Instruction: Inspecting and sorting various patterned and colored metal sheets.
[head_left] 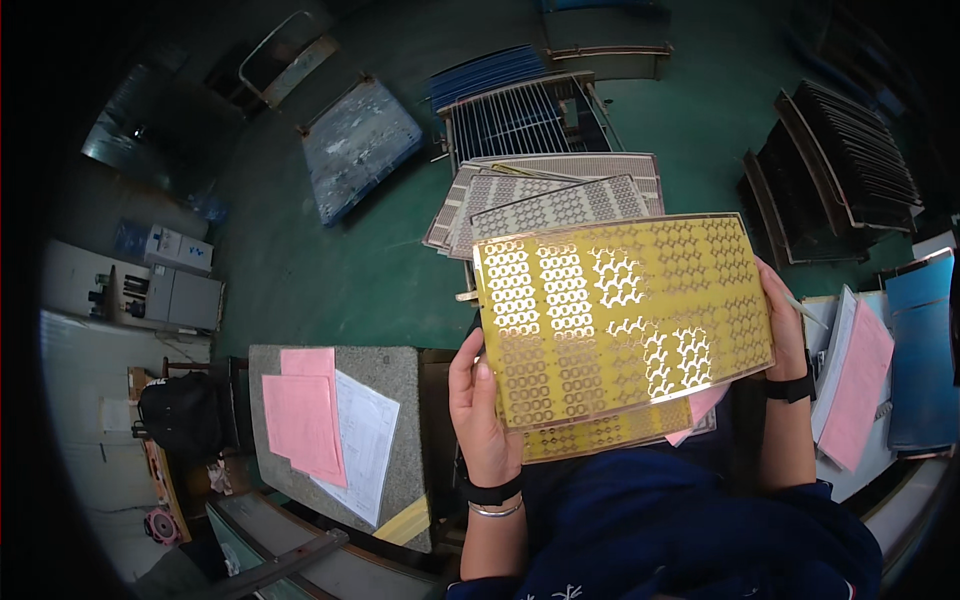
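Note:
I hold a yellow circuit board panel point(625, 315) with rows of shiny copper patterns, tilted in front of me. My left hand point(487, 415) is closed on its left edge, the thumb near the lower left corner. My right hand point(785, 325) grips the right edge, with most of its fingers hidden behind the panel. A thin pale stick point(808, 313) shows beside the right hand; I cannot tell whether it is held. Below the held panel lies another yellow panel point(600, 438), partly covered. Beyond it, several grey patterned panels point(555, 200) lie fanned in a pile.
At the left, a grey felt-topped table point(390, 365) bears pink sheets point(305, 420) and a white printed drawing point(365, 435). A wire rack point(515, 120) stands beyond the pile. At far right are dark slotted racks point(840, 160), pink paper point(857, 390) and a blue board point(920, 345).

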